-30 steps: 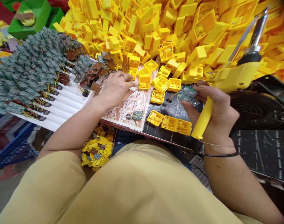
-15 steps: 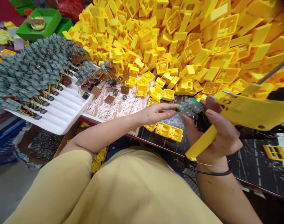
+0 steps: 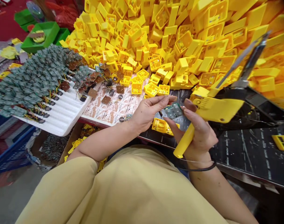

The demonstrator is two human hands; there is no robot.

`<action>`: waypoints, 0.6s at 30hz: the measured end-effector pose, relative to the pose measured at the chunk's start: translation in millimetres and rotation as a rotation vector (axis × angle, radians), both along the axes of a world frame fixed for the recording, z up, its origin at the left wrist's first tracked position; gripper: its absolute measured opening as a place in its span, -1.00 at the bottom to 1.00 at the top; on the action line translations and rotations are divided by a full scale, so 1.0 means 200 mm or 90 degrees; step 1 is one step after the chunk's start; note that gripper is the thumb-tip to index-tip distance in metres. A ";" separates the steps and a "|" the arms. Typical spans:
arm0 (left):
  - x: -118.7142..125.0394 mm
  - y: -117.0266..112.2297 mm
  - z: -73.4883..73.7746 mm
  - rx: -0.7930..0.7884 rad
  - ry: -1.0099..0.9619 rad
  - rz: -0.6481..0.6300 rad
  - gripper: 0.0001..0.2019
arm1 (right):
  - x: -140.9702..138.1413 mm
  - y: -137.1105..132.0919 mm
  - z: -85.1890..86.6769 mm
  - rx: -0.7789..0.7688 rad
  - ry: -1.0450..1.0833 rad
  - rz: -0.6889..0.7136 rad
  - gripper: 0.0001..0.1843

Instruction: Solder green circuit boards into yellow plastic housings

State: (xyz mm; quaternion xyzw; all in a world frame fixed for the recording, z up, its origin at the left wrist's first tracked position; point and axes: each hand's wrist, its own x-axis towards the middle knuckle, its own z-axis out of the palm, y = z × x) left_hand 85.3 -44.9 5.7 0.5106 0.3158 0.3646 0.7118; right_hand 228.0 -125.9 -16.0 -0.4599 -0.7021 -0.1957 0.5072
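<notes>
My right hand (image 3: 198,133) grips the yellow handle of a soldering gun (image 3: 216,109), its metal tip pointing up to the right. The same hand's fingertips pinch a small green circuit board (image 3: 173,110). My left hand (image 3: 148,112) has its fingers curled at the board's left edge, pinching something small that I cannot make out. Both hands hover over the black bench (image 3: 249,149), above a few open yellow plastic housings (image 3: 159,124).
A huge heap of yellow plastic housings (image 3: 179,37) fills the back. A white foam tray (image 3: 62,115) at left carries many green circuit boards (image 3: 27,81) with wires. Brown boards and coin cells lie on a printed sheet (image 3: 114,105). Green bins (image 3: 43,35) stand far left.
My left hand left the printed sheet and came right to the circuit board in my right hand. Both hands then drew closer to my body; the soldering gun tilted up.
</notes>
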 end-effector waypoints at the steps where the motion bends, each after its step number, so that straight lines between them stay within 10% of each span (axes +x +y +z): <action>1: 0.00 -0.01 0.01 -0.005 0.013 -0.008 -0.78 | -0.01 -0.01 -0.01 -0.002 -0.001 0.007 -0.05; 9: -0.31 0.14 0.18 0.380 0.416 -0.199 -0.85 | 0.13 -0.10 -0.10 -0.261 0.046 0.144 -0.24; 18: -0.32 0.08 0.00 0.647 0.692 -0.207 -0.81 | 0.03 -0.06 -0.16 -0.267 0.032 0.073 -0.50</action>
